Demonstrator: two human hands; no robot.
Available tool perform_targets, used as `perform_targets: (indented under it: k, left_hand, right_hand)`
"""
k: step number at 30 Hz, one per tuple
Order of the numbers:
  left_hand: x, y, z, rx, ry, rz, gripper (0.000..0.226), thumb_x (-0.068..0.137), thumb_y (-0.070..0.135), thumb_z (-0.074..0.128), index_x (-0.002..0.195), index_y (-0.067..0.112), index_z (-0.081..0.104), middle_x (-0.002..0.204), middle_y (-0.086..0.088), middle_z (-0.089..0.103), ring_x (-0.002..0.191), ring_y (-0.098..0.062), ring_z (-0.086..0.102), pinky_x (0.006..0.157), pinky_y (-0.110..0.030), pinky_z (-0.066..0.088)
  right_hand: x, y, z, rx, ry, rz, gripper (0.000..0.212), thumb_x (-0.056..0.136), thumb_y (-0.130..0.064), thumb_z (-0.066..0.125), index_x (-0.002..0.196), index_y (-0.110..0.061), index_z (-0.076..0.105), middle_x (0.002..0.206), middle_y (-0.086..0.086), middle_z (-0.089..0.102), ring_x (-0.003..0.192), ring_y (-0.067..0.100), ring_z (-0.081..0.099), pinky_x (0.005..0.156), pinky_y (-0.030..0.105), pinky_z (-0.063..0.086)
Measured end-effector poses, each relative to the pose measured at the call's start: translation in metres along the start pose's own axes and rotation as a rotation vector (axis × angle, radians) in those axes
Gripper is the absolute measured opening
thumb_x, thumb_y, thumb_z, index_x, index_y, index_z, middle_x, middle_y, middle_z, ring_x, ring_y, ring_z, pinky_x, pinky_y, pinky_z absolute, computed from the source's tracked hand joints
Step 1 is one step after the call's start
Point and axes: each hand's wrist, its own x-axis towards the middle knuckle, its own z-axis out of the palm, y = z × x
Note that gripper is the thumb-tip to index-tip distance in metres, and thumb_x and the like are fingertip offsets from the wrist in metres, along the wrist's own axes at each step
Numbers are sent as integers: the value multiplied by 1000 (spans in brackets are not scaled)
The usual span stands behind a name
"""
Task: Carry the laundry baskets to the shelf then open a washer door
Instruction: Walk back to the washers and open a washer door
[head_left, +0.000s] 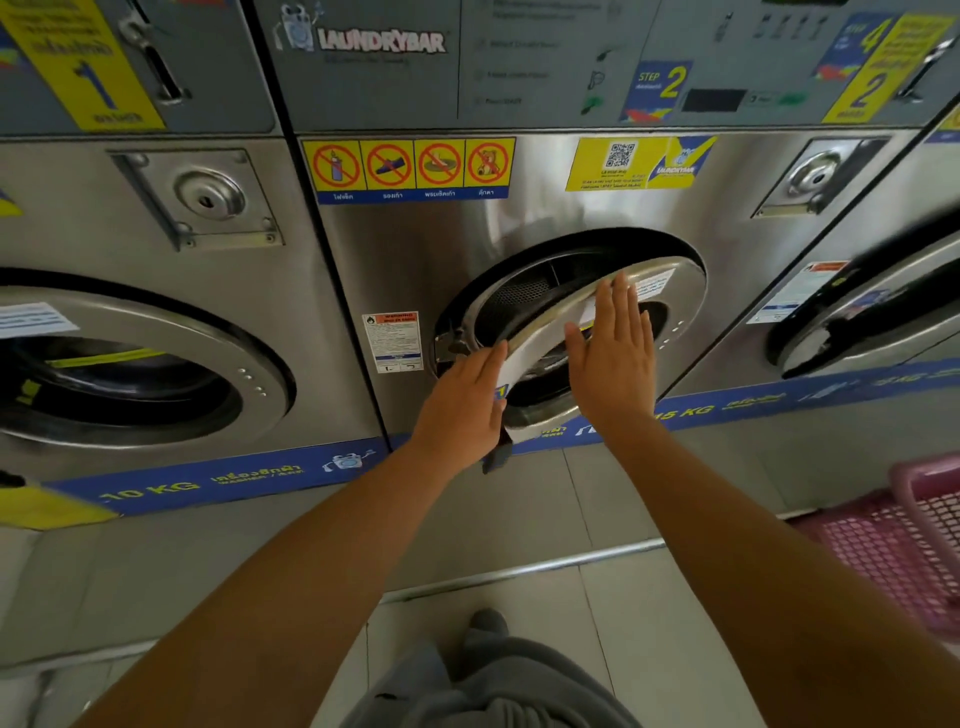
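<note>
A closed washer (130, 364) stands at the left. The left hand (462, 405), fingers flat, touches the near edge of the middle washer's door (670, 291), which hangs ajar. The right hand (615, 353) lies flat on its face, gripping nothing. A pink basket (904, 545) sits at the right, contents unclear.

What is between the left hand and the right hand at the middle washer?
In the head view, the edge of the partly open washer door lies between the left hand and right hand.

Even, dim light; soft glare on the steel washer front (441, 249); edges bend and blur, especially right.
</note>
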Motion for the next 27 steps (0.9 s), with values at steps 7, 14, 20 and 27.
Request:
perform_targets:
  k: [7,14,20,27]
  left_hand:
    - [-44,32,14,-71,-129,269,68,92,22,54,151,16,21,143,-6,42,121,-23,48,100,-33,40]
    - [-46,49,21,-55,-268,358,67,96,33,49,153,19,17,155,-3,30,140,-21,31,114,-33,24]
    - [-24,82,34,109,-308,362,64,100,39,36,154,17,8,162,-5,10,149,-25,10,120,-43,9]
    - [18,156,64,246,-336,303,67,100,48,23,153,21,-10,161,-2,-15,149,-20,-10,121,-45,0]
  right_hand:
    - [-54,12,-15,42,53,118,71,99,-54,25,154,-15,2,163,3,0,149,17,-3,122,36,3]
    - [-95,42,-31,89,95,225,56,103,-38,16,154,-20,-1,163,1,0,148,11,-5,121,33,-1]
    - [-110,79,-43,116,125,232,53,104,-32,18,153,-20,3,162,1,6,148,11,-1,122,34,4]
    - [-118,132,-63,203,73,168,54,104,-29,23,154,-20,5,162,-1,5,144,4,-4,121,31,6]
